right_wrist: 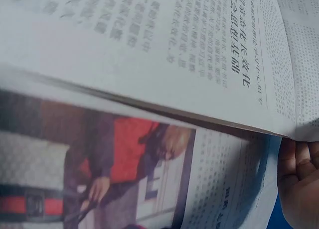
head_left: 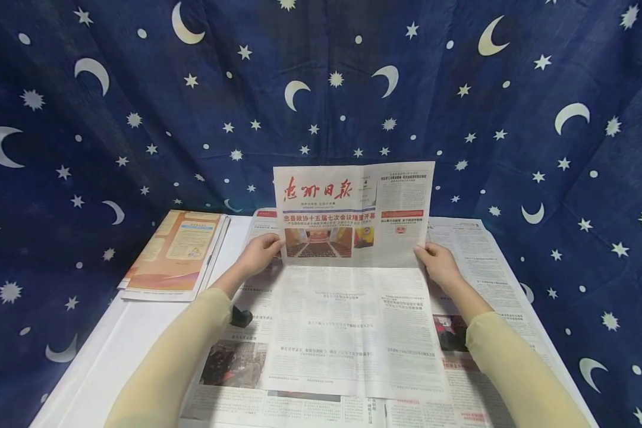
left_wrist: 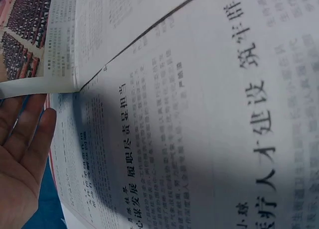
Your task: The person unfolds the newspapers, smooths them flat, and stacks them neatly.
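A newspaper (head_left: 321,205) with a red masthead and a photo of a hall is folded across its middle, its upper part raised toward the curtain. The lower part (head_left: 353,333) spreads toward the person over other printed sheets. My left hand (head_left: 262,252) pinches the raised part at its left edge, near the fold; in the left wrist view the fingers (left_wrist: 37,139) reach behind the paper. On the opposite edge, my right hand (head_left: 441,261) pinches the paper at about the same height. Part of that hand (right_wrist: 301,189) shows under the sheet in the right wrist view.
More newspaper sheets (head_left: 481,273) cover much of the white table (head_left: 107,356). At the back left lies a stack of orange-covered booklets (head_left: 173,252). A dark blue curtain (head_left: 321,77) with moons and stars hangs behind the table.
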A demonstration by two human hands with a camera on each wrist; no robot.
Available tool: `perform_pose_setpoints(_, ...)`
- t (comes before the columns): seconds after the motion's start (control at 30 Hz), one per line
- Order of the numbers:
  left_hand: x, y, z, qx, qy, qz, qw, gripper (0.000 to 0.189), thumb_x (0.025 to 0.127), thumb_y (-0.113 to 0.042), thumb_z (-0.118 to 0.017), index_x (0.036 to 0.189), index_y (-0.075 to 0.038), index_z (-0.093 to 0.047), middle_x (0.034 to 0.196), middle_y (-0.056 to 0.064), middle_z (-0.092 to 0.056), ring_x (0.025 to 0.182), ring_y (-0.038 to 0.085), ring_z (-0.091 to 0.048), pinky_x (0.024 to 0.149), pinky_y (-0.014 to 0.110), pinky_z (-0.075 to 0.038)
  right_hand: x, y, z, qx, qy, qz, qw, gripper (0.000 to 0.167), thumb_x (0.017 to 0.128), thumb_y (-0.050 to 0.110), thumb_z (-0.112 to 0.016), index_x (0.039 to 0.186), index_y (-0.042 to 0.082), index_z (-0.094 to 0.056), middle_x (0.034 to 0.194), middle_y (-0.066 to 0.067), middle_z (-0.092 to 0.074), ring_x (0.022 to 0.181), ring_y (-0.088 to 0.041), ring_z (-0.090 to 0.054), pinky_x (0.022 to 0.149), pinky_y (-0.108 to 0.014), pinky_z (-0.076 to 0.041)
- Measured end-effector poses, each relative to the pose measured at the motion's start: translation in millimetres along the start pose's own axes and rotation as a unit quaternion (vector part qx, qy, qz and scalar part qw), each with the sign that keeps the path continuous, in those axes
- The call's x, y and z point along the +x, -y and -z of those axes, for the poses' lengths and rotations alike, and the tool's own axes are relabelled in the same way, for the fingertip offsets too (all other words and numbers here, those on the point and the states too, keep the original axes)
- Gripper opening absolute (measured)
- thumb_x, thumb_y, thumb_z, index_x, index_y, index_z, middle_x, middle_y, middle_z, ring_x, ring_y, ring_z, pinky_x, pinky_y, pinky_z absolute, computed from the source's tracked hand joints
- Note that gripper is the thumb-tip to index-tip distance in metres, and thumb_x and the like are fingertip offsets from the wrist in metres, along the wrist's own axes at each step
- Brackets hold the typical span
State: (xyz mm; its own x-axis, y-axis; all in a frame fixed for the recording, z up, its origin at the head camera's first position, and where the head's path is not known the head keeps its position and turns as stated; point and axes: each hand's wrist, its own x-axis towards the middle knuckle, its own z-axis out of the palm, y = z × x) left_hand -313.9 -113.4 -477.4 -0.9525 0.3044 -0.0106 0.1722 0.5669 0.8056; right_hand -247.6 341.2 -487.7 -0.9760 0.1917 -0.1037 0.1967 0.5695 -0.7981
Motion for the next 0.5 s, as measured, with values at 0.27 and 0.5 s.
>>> perform_pose_setpoints(0.27, 0.7, -0.7, -9.2, -0.037, 0.021, 0.018, 0.9989, 0.031, 0.109, -0.030, -0.052, 0.118, -0.004, -0.067, 0.116, 0.013, -0.069, 0.100, 0.025, -0.070, 0.084, 0.038, -0.060, -5.5, -8.7, 7.4, -0.013, 0.009, 0.010, 0.9998, 0.047, 0.108, 0.040, -0.050, 0.124, -0.002, -0.064, 0.098, -0.016, -0.064, 0.077, -0.023, -0.054, 0.058, -0.029, -0.044)
perform_pose_setpoints(0.5, 1.4, -5.7, -18.5, -0.043, 0.035, 0.037, 0.9978, 0.029, 0.109, -0.029, -0.053, 0.114, -0.004, -0.068, 0.109, 0.011, -0.071, 0.095, 0.022, -0.071, 0.079, 0.036, -0.061, -8.9, -15.7, 14.3, -0.028, 0.020, 0.005, 0.9994, 0.052, 0.108, 0.042, -0.051, 0.129, -0.005, -0.063, 0.114, -0.020, -0.068, 0.088, -0.025, -0.062, 0.069, -0.031, -0.051)
